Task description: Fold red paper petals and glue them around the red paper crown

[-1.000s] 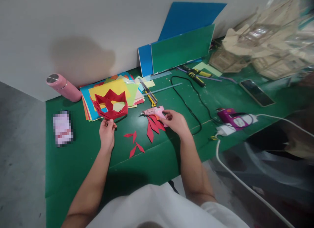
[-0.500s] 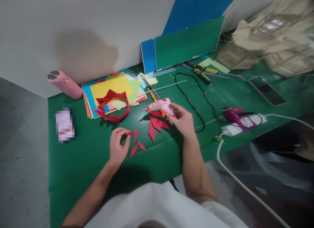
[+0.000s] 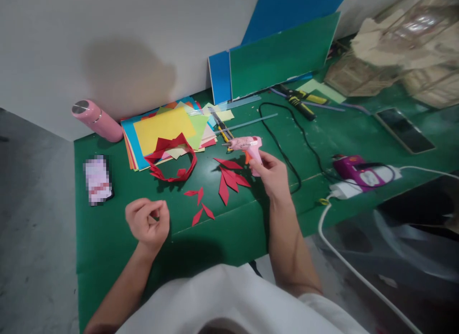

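Grips a pink glue gun (image 3: 244, 143) by its handle in the right hand (image 3: 275, 176), with fingers clamped around it and nozzle pointing leftward, near loose red paper diamonds (image 3: 224, 188) on the green table (image 3: 107, 248). Holds the left hand (image 3: 148, 221) curled, with thumb and fingertips together, left of the diamonds and apart from the red paper crown (image 3: 171, 141), set down beyond it, partly over the coloured sheets (image 3: 161, 127).

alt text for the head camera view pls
A person's right hand holds a pink glue gun over a green table, near red paper diamonds. The curled left hand is near a red paper ring, partly over coloured sheets.
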